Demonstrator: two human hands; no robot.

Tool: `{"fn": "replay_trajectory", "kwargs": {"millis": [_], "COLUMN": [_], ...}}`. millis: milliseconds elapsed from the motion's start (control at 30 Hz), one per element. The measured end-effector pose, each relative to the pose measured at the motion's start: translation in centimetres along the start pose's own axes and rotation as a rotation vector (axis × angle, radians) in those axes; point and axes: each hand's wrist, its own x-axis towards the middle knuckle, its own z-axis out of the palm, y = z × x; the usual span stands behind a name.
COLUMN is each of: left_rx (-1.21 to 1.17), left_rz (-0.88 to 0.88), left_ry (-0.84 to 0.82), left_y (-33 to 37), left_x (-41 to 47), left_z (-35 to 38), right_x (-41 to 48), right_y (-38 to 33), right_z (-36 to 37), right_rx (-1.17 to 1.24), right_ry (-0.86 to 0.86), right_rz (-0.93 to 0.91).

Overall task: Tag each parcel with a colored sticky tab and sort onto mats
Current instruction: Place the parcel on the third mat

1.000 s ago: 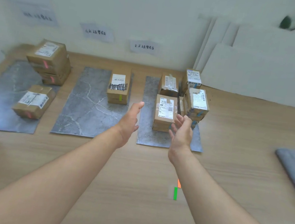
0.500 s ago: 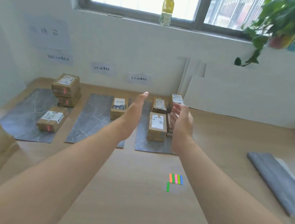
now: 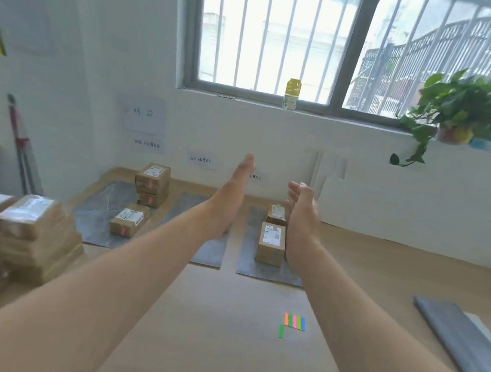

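Mats [image 3: 97,218], grey, marbled and flat, span mid-frame and carry tagged boxes [image 3: 129,220]. Cardboard parcels [image 3: 26,234], blurred, stack at lower left: rigid, taped, probably light, best gripped across opposite sides. Left hand [image 3: 238,181] and right hand [image 3: 300,212] hover empty, fingers relaxed, uncurled. Flimsy sticky tabs [image 3: 294,322] lie at lower right.

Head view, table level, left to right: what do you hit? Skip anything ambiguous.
Blurred parcel pile → left mat → middle mat → right mat → folded grey mat. The sticky tabs are left out because they overlap the right mat's span.
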Motion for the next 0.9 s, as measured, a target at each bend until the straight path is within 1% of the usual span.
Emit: {"fn": "replay_trajectory", "kwargs": {"millis": [100, 267, 467, 633, 900], "left_rx": [0.009, 0.026, 0.01, 0.015, 0.001], "left_rz": [0.042, 0.166, 0.209, 0.23, 0.203], "left_ry": [-0.003, 0.004, 0.003, 0.014, 0.113], "left_y": [1.5, 5.6, 9.1, 9.3, 7.6], "left_x": [-0.9, -1.8, -2.7, -3.1, -3.2], "left_z": [-1.3, -3.4, -6.8, -9.4, -12.8], "right_x": [-1.3, -1.7, -1.9, -2.5, -2.2], "right_y": [-1.9, -5.0, -7.7, -8.1, -6.2], "right_z": [0.6, 2.6, 6.2, 9.5, 12.4], "right_rx": [-0.009, 0.023, 0.027, 0.023, 0.031], "right_ry": [-0.018, -0.018, 0.024, -0.016, -0.096], "right_rz": [-0.035, -0.097, -0.132, -0.154, -0.104]}}
